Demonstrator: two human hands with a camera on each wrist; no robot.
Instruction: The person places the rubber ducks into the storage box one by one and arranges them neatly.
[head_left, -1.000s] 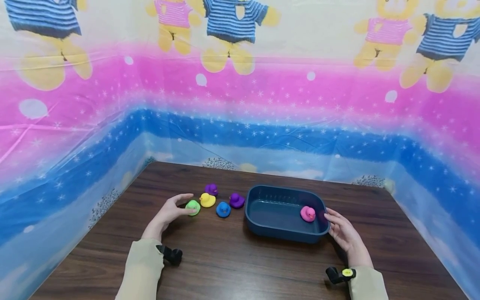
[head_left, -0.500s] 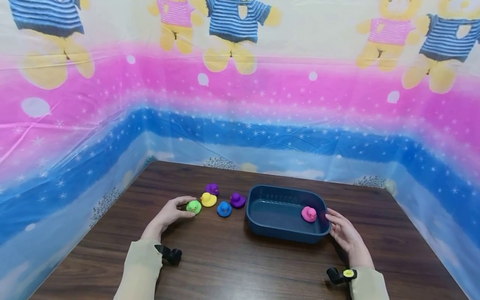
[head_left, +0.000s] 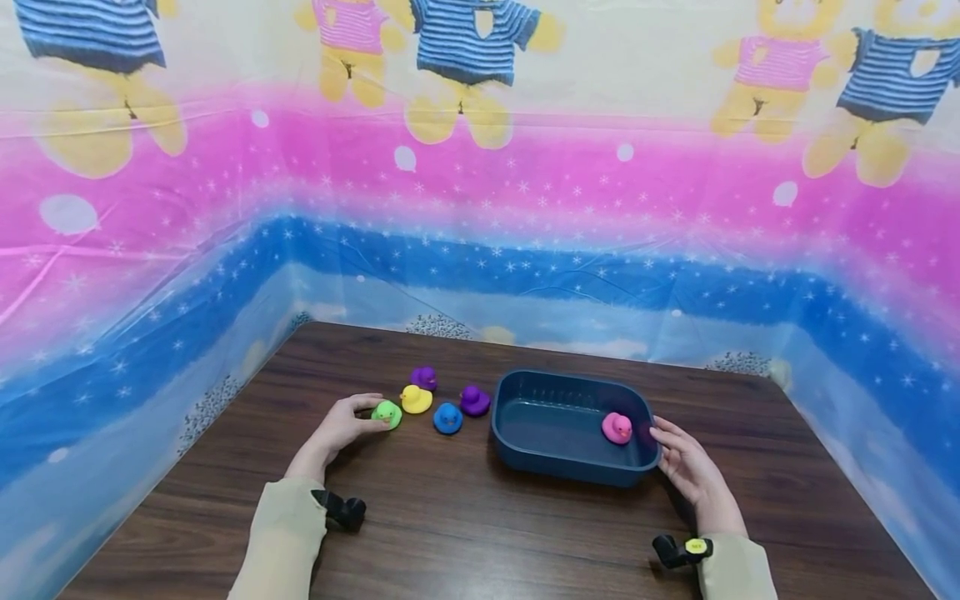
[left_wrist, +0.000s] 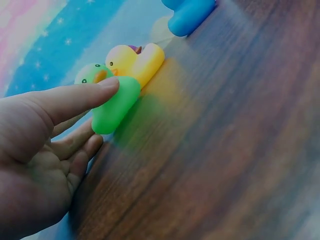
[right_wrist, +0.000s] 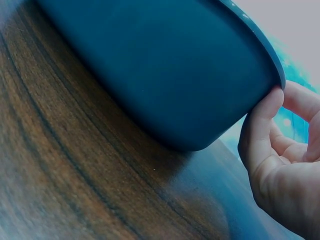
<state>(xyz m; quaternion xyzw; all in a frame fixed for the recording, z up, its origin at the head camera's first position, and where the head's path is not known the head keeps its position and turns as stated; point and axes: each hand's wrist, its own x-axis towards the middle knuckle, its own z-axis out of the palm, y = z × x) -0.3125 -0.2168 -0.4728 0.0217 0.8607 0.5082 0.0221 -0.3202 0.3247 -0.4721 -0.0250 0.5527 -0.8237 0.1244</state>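
Note:
A green rubber duck (head_left: 386, 414) sits at the left end of a group of ducks on the table. My left hand (head_left: 341, 429) has it between thumb and fingers; in the left wrist view the thumb (left_wrist: 95, 94) lies across the green duck (left_wrist: 117, 107), with the other fingers behind and below it. The yellow duck (left_wrist: 145, 65) is right beside it. My right hand (head_left: 688, 468) pinches the right rim of a dark blue plastic basin (head_left: 570, 468). A pink duck (head_left: 617, 428) sits inside, near that end. The right wrist view shows thumb and forefinger at the basin's corner (right_wrist: 200, 80).
Left of the basin stand a blue duck (head_left: 447, 419), a purple duck (head_left: 474, 401) and, behind the yellow one, another purple duck (head_left: 423, 378). A printed cloth (head_left: 480, 217) with teddy bears rises behind the dark wooden table (head_left: 480, 533).
My left forefinger and thumb have drawn in closer about the green duck. The right hand and basin hold their place.

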